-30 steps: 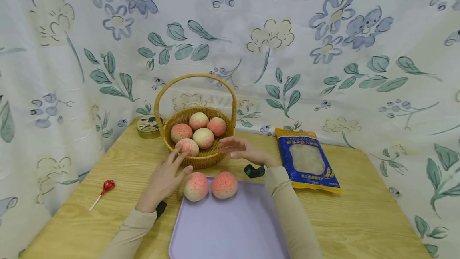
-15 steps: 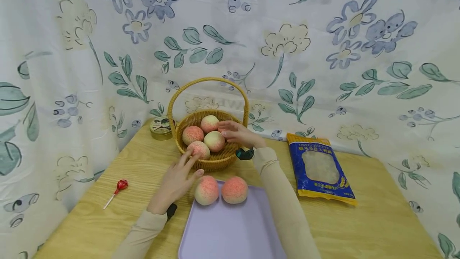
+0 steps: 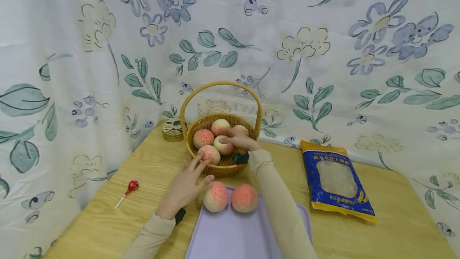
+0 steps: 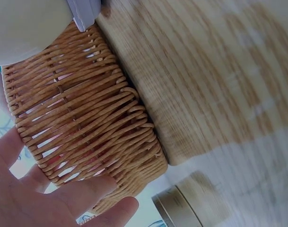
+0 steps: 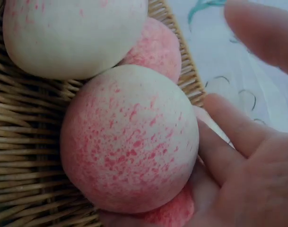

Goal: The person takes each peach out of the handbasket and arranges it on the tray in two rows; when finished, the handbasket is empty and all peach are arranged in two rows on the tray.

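"Left hand (image 3: 188, 185) spread wide at the basket's (image 3: 219, 171) seven o'clock!"
"And the right hand (image 3: 241, 139), thumb and fingers apart, over three, beside a peach (image 5: 129, 142)!"
"Five peaches inside, two (image 3: 244, 198) on the tray (image 3: 233, 233), eleven and twelve o'clock!"

The wood-grain table (image 3: 399, 203) bore a wicker basket (image 3: 222, 172); a lilac tray (image 3: 230, 235) lay before it; right, a blue packet (image 3: 338, 181); left, a red lollipop (image 3: 133, 185) and round tin (image 3: 173, 132).
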`<action>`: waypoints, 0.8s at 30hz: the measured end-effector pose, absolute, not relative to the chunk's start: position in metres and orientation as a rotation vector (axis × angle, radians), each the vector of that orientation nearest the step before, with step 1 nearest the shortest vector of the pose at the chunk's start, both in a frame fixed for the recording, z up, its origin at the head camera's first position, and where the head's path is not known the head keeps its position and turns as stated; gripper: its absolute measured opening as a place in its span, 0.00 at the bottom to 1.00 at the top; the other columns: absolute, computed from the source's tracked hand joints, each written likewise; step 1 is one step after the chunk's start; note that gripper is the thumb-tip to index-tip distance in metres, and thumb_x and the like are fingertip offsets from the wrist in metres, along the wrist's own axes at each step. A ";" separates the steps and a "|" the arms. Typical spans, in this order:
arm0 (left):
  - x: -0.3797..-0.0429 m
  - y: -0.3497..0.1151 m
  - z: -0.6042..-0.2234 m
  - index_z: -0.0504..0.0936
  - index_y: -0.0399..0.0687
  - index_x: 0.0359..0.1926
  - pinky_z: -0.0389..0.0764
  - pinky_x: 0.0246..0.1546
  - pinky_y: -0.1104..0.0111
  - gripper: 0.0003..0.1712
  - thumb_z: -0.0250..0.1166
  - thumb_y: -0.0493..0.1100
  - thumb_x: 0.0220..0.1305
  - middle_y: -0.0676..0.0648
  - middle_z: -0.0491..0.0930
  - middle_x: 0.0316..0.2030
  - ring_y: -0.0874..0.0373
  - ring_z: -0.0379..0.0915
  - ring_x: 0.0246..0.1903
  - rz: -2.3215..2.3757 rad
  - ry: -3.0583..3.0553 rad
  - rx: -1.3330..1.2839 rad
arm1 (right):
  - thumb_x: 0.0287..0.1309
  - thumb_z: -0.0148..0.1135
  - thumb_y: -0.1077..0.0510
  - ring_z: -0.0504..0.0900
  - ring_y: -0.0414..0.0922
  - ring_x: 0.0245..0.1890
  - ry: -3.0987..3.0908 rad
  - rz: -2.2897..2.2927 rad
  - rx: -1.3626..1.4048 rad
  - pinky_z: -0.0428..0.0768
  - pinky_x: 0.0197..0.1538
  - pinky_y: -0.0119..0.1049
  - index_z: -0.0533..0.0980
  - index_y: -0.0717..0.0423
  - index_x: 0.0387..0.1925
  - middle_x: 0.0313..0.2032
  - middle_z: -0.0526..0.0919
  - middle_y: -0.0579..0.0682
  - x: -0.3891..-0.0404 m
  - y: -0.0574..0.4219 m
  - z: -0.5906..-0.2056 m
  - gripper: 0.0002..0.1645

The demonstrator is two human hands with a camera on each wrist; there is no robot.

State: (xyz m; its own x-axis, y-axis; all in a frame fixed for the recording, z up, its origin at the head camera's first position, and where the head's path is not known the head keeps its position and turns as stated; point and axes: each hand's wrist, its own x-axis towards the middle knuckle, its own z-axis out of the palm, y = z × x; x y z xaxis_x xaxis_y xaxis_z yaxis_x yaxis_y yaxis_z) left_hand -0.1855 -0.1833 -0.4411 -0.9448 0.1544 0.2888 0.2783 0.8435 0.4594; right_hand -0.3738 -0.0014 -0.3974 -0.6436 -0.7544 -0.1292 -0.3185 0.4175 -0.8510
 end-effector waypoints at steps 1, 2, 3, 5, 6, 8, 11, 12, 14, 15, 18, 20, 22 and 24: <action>-0.185 -0.182 -0.441 0.65 0.51 0.71 0.60 0.64 0.37 0.36 0.47 0.65 0.71 0.37 0.56 0.73 0.34 0.63 0.66 -0.752 -2.777 -0.337 | 0.68 0.54 0.52 0.58 0.55 0.73 2.213 -1.093 -0.931 0.63 0.71 0.50 0.58 0.57 0.72 0.73 0.58 0.57 -0.374 -0.001 -0.397 0.36; -0.185 -0.181 -0.440 0.65 0.52 0.71 0.60 0.63 0.37 0.36 0.47 0.65 0.71 0.37 0.56 0.73 0.34 0.62 0.66 -0.757 -2.771 -0.343 | 0.67 0.56 0.52 0.60 0.55 0.72 2.250 -1.037 -0.946 0.65 0.70 0.51 0.59 0.56 0.72 0.73 0.59 0.56 -0.373 -0.001 -0.396 0.36; -0.185 -0.181 -0.440 0.65 0.52 0.71 0.61 0.63 0.37 0.36 0.46 0.66 0.71 0.37 0.56 0.72 0.34 0.62 0.66 -0.755 -2.764 -0.347 | 0.65 0.59 0.51 0.61 0.54 0.71 2.284 -0.976 -0.967 0.67 0.68 0.50 0.61 0.55 0.71 0.72 0.60 0.55 -0.372 -0.001 -0.394 0.36; -0.185 -0.181 -0.439 0.65 0.51 0.71 0.61 0.63 0.37 0.37 0.45 0.66 0.71 0.36 0.57 0.72 0.34 0.62 0.66 -0.760 -2.746 -0.349 | 0.61 0.63 0.52 0.65 0.53 0.68 2.334 -0.868 -1.020 0.70 0.65 0.47 0.64 0.53 0.70 0.71 0.62 0.54 -0.372 -0.002 -0.390 0.37; -0.185 -0.181 -0.438 0.65 0.51 0.71 0.61 0.63 0.37 0.37 0.45 0.67 0.71 0.36 0.57 0.72 0.33 0.63 0.65 -0.757 -2.739 -0.347 | 0.59 0.64 0.53 0.67 0.52 0.67 2.349 -0.826 -1.048 0.72 0.64 0.45 0.66 0.53 0.68 0.70 0.63 0.54 -0.372 -0.003 -0.388 0.37; -0.185 -0.180 -0.437 0.65 0.51 0.71 0.62 0.63 0.37 0.38 0.44 0.68 0.71 0.36 0.57 0.72 0.33 0.64 0.64 -0.752 -2.725 -0.347 | 0.56 0.66 0.57 0.72 0.50 0.61 2.368 -0.744 -1.093 0.75 0.58 0.40 0.68 0.54 0.67 0.68 0.67 0.54 -0.371 -0.007 -0.382 0.36; -0.185 -0.179 -0.435 0.65 0.51 0.71 0.62 0.63 0.37 0.38 0.44 0.68 0.71 0.36 0.57 0.72 0.32 0.65 0.64 -0.753 -2.715 -0.354 | 0.52 0.67 0.60 0.76 0.47 0.48 2.422 -0.580 -1.112 0.76 0.46 0.34 0.70 0.53 0.65 0.63 0.73 0.54 -0.369 -0.011 -0.375 0.37; -0.185 -0.179 -0.435 0.65 0.51 0.71 0.62 0.62 0.37 0.38 0.44 0.68 0.71 0.36 0.57 0.72 0.33 0.64 0.64 -0.752 -2.716 -0.357 | 0.51 0.67 0.61 0.76 0.46 0.45 2.440 -0.523 -1.105 0.75 0.43 0.33 0.70 0.52 0.65 0.61 0.74 0.54 -0.368 -0.013 -0.373 0.37; -0.185 -0.178 -0.435 0.65 0.50 0.71 0.62 0.62 0.37 0.38 0.45 0.67 0.71 0.37 0.56 0.73 0.33 0.64 0.64 -0.756 -2.720 -0.355 | 0.49 0.69 0.61 0.75 0.46 0.41 2.474 -0.407 -1.103 0.74 0.39 0.33 0.71 0.51 0.64 0.60 0.75 0.53 -0.365 -0.016 -0.372 0.37; -0.184 -0.177 -0.435 0.65 0.50 0.71 0.62 0.63 0.37 0.38 0.45 0.67 0.71 0.37 0.56 0.73 0.33 0.64 0.65 -0.759 -2.721 -0.352 | 0.48 0.70 0.61 0.75 0.46 0.41 2.486 -0.364 -1.101 0.75 0.39 0.34 0.72 0.50 0.64 0.60 0.75 0.53 -0.364 -0.017 -0.372 0.38; -0.184 -0.177 -0.437 0.66 0.49 0.71 0.62 0.62 0.37 0.38 0.46 0.67 0.70 0.36 0.56 0.73 0.33 0.64 0.64 -0.757 -2.728 -0.342 | 0.45 0.74 0.60 0.77 0.46 0.48 2.514 -0.312 -1.097 0.77 0.49 0.36 0.72 0.50 0.63 0.61 0.75 0.51 -0.362 -0.019 -0.374 0.39; -0.183 -0.177 -0.438 0.66 0.49 0.70 0.62 0.63 0.37 0.37 0.47 0.66 0.70 0.36 0.56 0.73 0.33 0.65 0.64 -0.754 -2.730 -0.336 | 0.45 0.74 0.60 0.77 0.46 0.53 2.537 -0.334 -1.085 0.76 0.56 0.39 0.73 0.52 0.61 0.60 0.76 0.52 -0.362 -0.019 -0.378 0.38; -0.182 -0.177 -0.440 0.66 0.49 0.71 0.62 0.63 0.38 0.37 0.47 0.66 0.70 0.37 0.56 0.73 0.33 0.66 0.63 -0.752 -2.737 -0.329 | 0.46 0.73 0.61 0.76 0.46 0.56 2.557 -0.367 -1.069 0.74 0.60 0.39 0.72 0.53 0.61 0.60 0.76 0.53 -0.362 -0.018 -0.382 0.37; -0.181 -0.178 -0.443 0.66 0.50 0.71 0.62 0.63 0.38 0.37 0.48 0.65 0.71 0.37 0.56 0.73 0.33 0.67 0.62 -0.751 -2.747 -0.322 | 0.48 0.71 0.61 0.77 0.46 0.54 2.566 -0.409 -1.048 0.75 0.58 0.39 0.71 0.53 0.60 0.59 0.77 0.53 -0.362 -0.016 -0.387 0.35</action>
